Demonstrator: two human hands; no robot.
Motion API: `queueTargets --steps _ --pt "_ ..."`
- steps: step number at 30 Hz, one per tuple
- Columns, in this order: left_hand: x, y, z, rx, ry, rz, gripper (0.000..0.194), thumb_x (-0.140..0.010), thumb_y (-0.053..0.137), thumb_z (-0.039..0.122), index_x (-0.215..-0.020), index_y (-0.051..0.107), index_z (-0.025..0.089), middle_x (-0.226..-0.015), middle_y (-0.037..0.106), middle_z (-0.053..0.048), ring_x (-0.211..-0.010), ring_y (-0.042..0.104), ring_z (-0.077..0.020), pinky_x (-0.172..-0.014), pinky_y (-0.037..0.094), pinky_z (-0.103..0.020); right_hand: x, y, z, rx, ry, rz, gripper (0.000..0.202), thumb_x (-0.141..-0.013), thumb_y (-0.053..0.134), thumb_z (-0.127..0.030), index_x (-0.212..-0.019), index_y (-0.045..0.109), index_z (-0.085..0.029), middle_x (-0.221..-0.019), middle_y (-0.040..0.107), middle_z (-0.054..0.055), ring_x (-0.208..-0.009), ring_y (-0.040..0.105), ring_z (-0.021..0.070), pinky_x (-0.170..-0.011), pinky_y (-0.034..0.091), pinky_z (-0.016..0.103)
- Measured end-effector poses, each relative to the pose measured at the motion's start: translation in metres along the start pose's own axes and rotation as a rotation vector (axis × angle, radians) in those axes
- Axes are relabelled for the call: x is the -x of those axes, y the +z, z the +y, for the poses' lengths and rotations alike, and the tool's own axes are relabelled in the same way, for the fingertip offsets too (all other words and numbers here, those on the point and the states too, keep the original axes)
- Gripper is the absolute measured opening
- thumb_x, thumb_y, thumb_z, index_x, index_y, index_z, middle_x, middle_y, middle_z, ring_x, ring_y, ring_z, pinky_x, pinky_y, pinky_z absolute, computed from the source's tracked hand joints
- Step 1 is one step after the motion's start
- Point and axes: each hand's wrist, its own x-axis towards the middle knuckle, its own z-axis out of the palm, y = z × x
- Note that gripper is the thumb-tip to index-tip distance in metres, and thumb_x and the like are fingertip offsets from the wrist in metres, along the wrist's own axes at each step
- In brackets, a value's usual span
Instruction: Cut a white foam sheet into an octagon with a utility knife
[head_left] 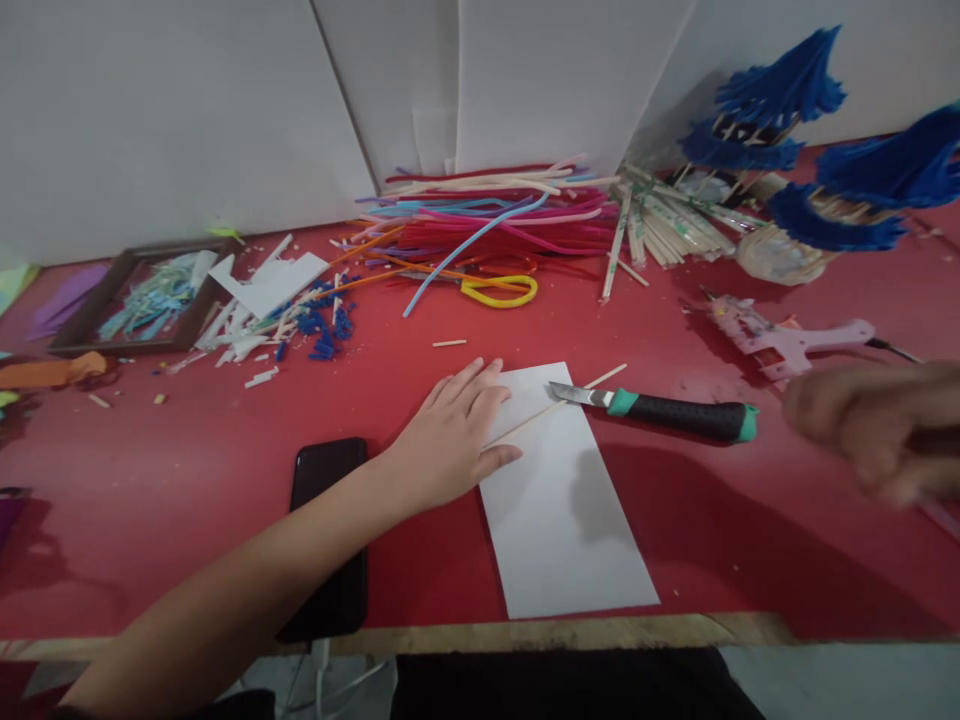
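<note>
My left hand (pixel 457 435) lies with its fingers spread on the upper left of a white board (pixel 570 530). A thin wooden stick (pixel 536 415) runs out from under it, slanting up to the right past the board. A utility knife (pixel 682 415) with a black and green handle rests on the table, its bare blade over the board and the stick. At the right edge my right hand (pixel 877 430) is raised and blurred, its fingers curled; a pinkish thing (pixel 937 515) shows below it, and whether the hand holds it is unclear.
A black phone (pixel 330 520) lies left of the board. Behind are yellow scissors (pixel 499 291), pipe cleaners (pixel 495 215), bundled sticks (pixel 667 225) and a pink glue gun (pixel 787 335). Blue-roofed models (pixel 862 180) stand at the back right, with scraps (pixel 262 290) and a brown frame (pixel 71 320) to the left.
</note>
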Motion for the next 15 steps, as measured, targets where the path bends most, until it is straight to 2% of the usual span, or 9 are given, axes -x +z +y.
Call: queueTargets --steps 2,3,5,6,8,10,12,15 --pt "-0.001 -0.005 0.006 0.068 0.046 0.072 0.049 -0.099 0.067 0.040 -0.136 0.057 0.010 -0.167 0.033 -0.024 -0.159 0.023 -0.0372 -0.126 0.028 -0.060 -0.015 0.002 -0.007 0.010 0.031 0.209 0.035 -0.090 0.063 -0.068 -0.072 0.067 -0.038 -0.063 0.067 -0.003 -0.058 0.065 0.0208 -0.050 0.055 0.035" --pt "-0.002 -0.008 0.011 0.142 0.078 0.113 0.047 -0.099 0.067 0.040 -0.136 0.058 0.012 -0.165 0.037 -0.023 -0.158 0.026 -0.0355 -0.127 0.027 -0.058 -0.025 0.008 -0.013 0.013 0.091 0.254 0.037 -0.092 0.060 -0.069 -0.075 0.067 -0.038 -0.065 0.068 -0.002 -0.059 0.066 0.0208 -0.052 0.055 0.035" --pt "-0.006 -0.015 0.021 0.381 0.123 0.164 0.049 -0.099 0.067 0.040 -0.141 0.056 0.017 -0.160 0.048 -0.017 -0.152 0.042 -0.0302 -0.125 0.036 -0.052 -0.046 0.027 -0.028 -0.104 0.168 0.205 0.039 -0.092 0.061 -0.068 -0.075 0.068 -0.033 -0.067 0.070 0.001 -0.058 0.066 0.0203 -0.054 0.057 0.036" --pt "-0.008 -0.017 0.026 0.532 0.116 0.174 0.052 -0.098 0.068 0.040 -0.145 0.054 0.020 -0.155 0.055 -0.014 -0.145 0.052 -0.0277 -0.120 0.043 -0.047 -0.057 0.038 -0.036 -0.173 0.190 0.150 0.038 -0.090 0.065 -0.066 -0.078 0.070 -0.031 -0.073 0.073 0.002 -0.063 0.069 0.0209 -0.060 0.059 0.036" --pt "-0.012 -0.021 0.034 0.819 0.053 0.182 0.053 -0.095 0.072 0.038 -0.144 0.058 0.021 -0.143 0.067 -0.010 -0.124 0.069 -0.0250 -0.105 0.057 -0.039 -0.075 0.059 -0.049 -0.297 0.172 0.053 0.037 -0.089 0.067 -0.063 -0.080 0.070 -0.027 -0.074 0.075 0.002 -0.066 0.070 0.0196 -0.060 0.058 0.033" --pt "-0.014 -0.022 0.037 0.998 -0.038 0.198 0.042 -0.092 0.074 0.034 -0.132 0.069 0.020 -0.124 0.077 -0.008 -0.100 0.078 -0.0230 -0.088 0.064 -0.034 -0.087 0.074 -0.057 -0.340 0.167 0.055 0.034 -0.091 0.066 -0.056 -0.082 0.070 -0.024 -0.078 0.077 0.002 -0.068 0.072 0.0177 -0.062 0.058 0.030" --pt "-0.014 -0.024 0.035 1.024 -0.102 0.237 0.027 -0.089 0.075 0.030 -0.114 0.078 0.019 -0.106 0.082 -0.005 -0.087 0.079 -0.0210 -0.081 0.063 -0.031 -0.094 0.082 -0.058 -0.318 0.162 0.077 0.027 -0.092 0.065 -0.049 -0.084 0.071 -0.024 -0.079 0.077 0.002 -0.068 0.071 0.0162 -0.062 0.058 0.028" --pt "-0.011 -0.029 0.022 0.842 -0.091 0.340 0.013 -0.088 0.075 0.027 -0.098 0.081 0.021 -0.096 0.083 -0.002 -0.087 0.078 -0.0194 -0.083 0.060 -0.027 -0.095 0.086 -0.052 -0.255 0.142 0.125 0.021 -0.092 0.064 -0.043 -0.095 0.074 -0.025 -0.088 0.079 0.004 -0.077 0.075 0.0183 -0.067 0.060 0.030"
